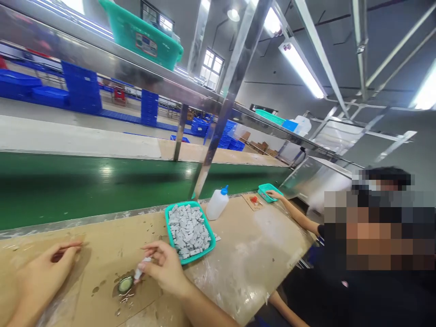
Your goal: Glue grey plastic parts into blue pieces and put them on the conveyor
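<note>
My right hand (165,268) pinches a small pale grey plastic piece (138,273) between thumb and fingers, low over the cardboard. Just left of that piece sits a small round dark-rimmed dish (125,284) with something pale yellowish-green in it. Tiny shiny bits (127,298) lie beside the dish. On the left, my left hand (51,272) rests above the cardboard, thumb tip and fingertips brought together, with no object visible between them. A green basket (213,245) full of similar grey plastic pieces (189,230) stands beyond my right hand.
A white squeeze bottle (217,204) with a blue cap stands behind the basket. Cardboard (235,263) covers the bench. On the right, a co-worker (340,281) reaches to another green basket (269,186), near a small board with red bits (254,200). A metal post (218,131) rises behind the bench.
</note>
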{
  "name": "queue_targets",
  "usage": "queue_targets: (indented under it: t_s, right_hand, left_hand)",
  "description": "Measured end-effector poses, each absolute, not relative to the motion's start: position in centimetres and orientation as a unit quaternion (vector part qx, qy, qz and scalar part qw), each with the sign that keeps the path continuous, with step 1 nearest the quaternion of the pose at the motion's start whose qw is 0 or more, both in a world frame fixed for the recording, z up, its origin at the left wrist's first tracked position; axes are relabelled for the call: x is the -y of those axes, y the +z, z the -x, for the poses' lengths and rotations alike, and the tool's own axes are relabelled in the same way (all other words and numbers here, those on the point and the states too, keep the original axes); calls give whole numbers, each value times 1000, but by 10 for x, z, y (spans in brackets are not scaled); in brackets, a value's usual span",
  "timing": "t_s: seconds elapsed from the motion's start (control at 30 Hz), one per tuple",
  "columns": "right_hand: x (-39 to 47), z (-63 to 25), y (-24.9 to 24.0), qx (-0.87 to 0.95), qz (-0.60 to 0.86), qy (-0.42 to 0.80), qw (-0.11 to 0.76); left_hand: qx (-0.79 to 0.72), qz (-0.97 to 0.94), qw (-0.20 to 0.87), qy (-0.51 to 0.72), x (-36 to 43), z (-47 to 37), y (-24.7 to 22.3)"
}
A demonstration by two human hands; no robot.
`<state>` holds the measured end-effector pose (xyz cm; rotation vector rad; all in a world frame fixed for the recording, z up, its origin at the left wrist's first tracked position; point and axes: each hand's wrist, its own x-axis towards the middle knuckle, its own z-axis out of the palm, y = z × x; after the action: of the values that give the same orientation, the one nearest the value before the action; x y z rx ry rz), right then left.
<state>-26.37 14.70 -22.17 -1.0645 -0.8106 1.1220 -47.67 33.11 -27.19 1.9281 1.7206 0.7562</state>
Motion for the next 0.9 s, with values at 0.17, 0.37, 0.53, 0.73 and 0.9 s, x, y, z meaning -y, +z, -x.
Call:
queue_targets:
  t_s: [0.17, 0.37, 0.53, 0.73, 0.9]
  right_hand:
    - [-135, 262, -238, 349, 516, 422, 659]
    - [-132, 255, -240, 365, 574, 318, 661]
    - [-128, 254, -236, 409, 606, 265, 629]
    - [-125, 256, -230, 466, 613, 233, 594]
    - [-121, 256, -230, 510, 627, 203, 553]
  left_hand:
    - [-590, -617, 359, 377, -310, 462, -246]
    - [-575, -618, 337, 418, -312, 463, -265]
    - [-563, -655, 302, 404, -305, 459, -262]
    - [-495, -743, 300, 337, -294, 456, -247]
    - [-419, -811, 335, 232, -275, 477, -221]
